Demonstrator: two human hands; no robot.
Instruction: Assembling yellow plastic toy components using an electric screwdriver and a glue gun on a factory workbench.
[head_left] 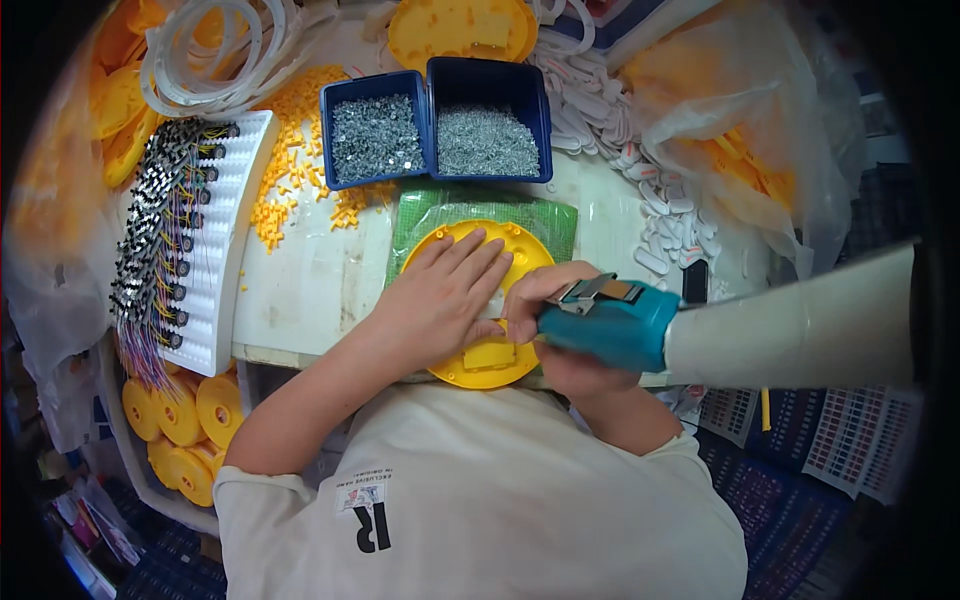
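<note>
A: Far left?
B: White foam tray [241,245] is holding wired parts [160,240] in rows, presumably for quick picking
A: Middle?
B: Blue bins [490,85] are standing behind the green mat [562,222], probably for easy reach; left hand [448,292] is lying flat, fingers spread, on the yellow cover [525,250], likely steadying it; cover's resting on the mat, maybe against slipping
A: Right?
B: Right hand [560,325] is gripping the teal tool [615,328], seemingly aiming it coverward; tip's hiding, can't tell contact; hands are working close together
</note>
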